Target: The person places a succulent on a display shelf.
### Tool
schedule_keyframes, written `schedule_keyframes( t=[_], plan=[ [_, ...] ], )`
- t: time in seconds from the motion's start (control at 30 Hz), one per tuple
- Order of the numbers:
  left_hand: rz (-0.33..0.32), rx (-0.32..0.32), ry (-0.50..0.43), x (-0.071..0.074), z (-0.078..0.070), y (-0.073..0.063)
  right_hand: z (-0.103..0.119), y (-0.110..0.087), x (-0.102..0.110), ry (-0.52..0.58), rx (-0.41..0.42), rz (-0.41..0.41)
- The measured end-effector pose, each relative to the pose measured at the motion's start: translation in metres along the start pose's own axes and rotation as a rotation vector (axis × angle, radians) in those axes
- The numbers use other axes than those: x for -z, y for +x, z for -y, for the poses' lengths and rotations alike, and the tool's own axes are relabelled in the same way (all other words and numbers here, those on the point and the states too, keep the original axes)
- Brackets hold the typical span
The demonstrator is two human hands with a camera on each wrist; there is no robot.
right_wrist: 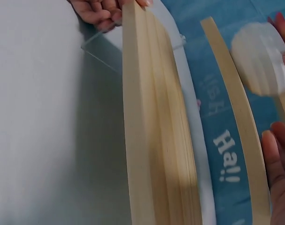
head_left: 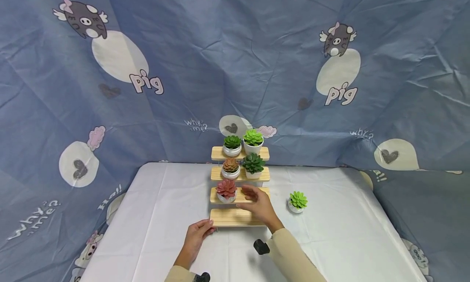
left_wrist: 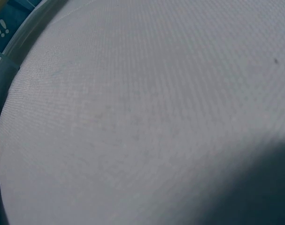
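A tiered plant stand [head_left: 236, 218] of light wooden boards stands on the white table. My left hand [head_left: 197, 234] grips the left end of its lowest board, thumb on top and fingers underneath, as the right wrist view shows. My right hand [head_left: 261, 206] is over the third board from the top, thumb and fingers spread apart with nothing between them. Just left of its fingertips, on that board, sits a red succulent [head_left: 226, 188] in a white pot [right_wrist: 257, 58]. The left wrist view shows mostly white cloth.
On the top board are a dark green succulent [head_left: 232, 143] and a bright green one [head_left: 253, 139]. Below them are a brown succulent [head_left: 230, 166] and a dark green rosette [head_left: 253, 163]. Another bright green succulent [head_left: 298, 200] stands on the table [head_left: 341, 233], right of the stand.
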State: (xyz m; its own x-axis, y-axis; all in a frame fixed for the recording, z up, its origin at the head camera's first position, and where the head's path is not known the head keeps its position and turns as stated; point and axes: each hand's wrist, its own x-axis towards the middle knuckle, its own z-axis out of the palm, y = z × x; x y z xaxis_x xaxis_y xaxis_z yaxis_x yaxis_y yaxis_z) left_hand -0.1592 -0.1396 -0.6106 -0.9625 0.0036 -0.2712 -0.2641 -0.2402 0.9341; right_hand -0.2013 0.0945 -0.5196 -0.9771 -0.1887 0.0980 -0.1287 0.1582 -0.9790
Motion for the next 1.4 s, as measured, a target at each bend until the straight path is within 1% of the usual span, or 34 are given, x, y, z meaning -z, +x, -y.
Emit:
schedule_keyframes(
  t=[0.17,0.27,0.4,0.63,0.87,1.03,1.17,1.23,1.33,1.4],
  plan=[
    [-0.004,0.004,-0.003,0.0,0.0,0.0,-0.002,-0.005,0.016,0.038,0.013,-0.118],
    [-0.004,-0.003,-0.006,0.0,0.001,0.0,-0.003,-0.008,0.026,0.043,0.018,-0.164],
    [-0.004,-0.005,-0.006,0.001,0.002,0.0,-0.007,-0.01,0.042,0.021,0.016,-0.215],
    [-0.008,-0.001,0.005,0.003,0.003,0.002,-0.018,-0.017,0.072,0.016,-0.008,-0.344],
    [0.002,-0.002,-0.007,0.004,0.003,0.0,-0.029,-0.026,0.103,-0.053,-0.048,-0.46],
    [-0.001,-0.003,-0.011,0.003,0.003,0.0,-0.041,-0.033,0.122,-0.073,-0.051,-0.499],
    [-0.008,-0.006,-0.013,0.002,0.003,-0.001,-0.051,-0.037,0.132,-0.081,-0.08,-0.519],
    [-0.011,-0.002,-0.009,0.002,0.003,0.0,-0.057,-0.039,0.136,-0.106,-0.106,-0.516],
    [-0.008,0.006,-0.01,0.002,0.003,0.002,-0.067,-0.042,0.14,-0.13,-0.166,-0.481],
    [-0.009,0.012,-0.012,0.001,0.002,0.003,-0.073,-0.045,0.141,-0.127,-0.207,-0.456]
  ],
)
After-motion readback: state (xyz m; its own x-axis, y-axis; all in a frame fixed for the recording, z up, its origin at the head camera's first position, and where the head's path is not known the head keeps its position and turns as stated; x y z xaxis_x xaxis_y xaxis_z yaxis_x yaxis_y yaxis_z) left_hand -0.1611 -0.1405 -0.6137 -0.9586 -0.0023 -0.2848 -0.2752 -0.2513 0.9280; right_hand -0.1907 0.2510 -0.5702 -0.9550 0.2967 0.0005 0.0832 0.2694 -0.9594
